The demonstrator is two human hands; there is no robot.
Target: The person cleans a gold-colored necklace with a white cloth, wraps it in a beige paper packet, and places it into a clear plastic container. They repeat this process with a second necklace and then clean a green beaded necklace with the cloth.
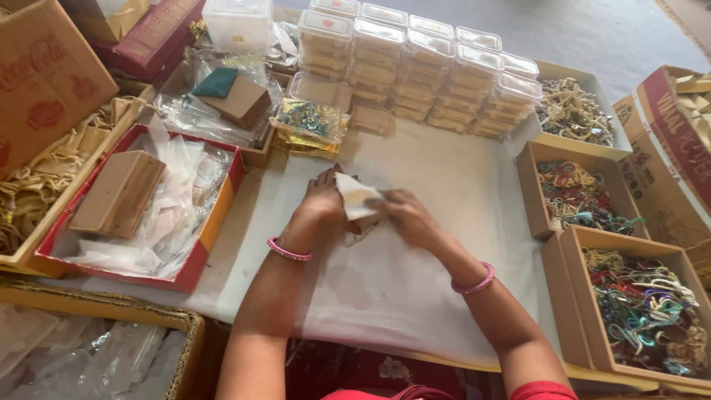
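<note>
**Two hands held a small white packet over a white cloth**

A person's left hand and right hand met at the middle of a white cloth spread over the work surface. Between them sat a small white packet, tilted up on one corner just above the cloth. The fingers of both hands were drawn together and pinched on the packet's edges, the left from the left side, the right from below and to the right. Each wrist wore a pink bangle.

At the far edge of the cloth stood rows of stacked clear plastic boxes with lids on. Off the cloth's left edge lay a red-rimmed tray filled with clear plastic sleeves and a plain cardboard box. Off the cloth's right edge sat three open cardboard boxes holding tangled, many-coloured threads and trinkets. Near the cloth's far left corner lay a clear bag of green and gold pieces.
</note>
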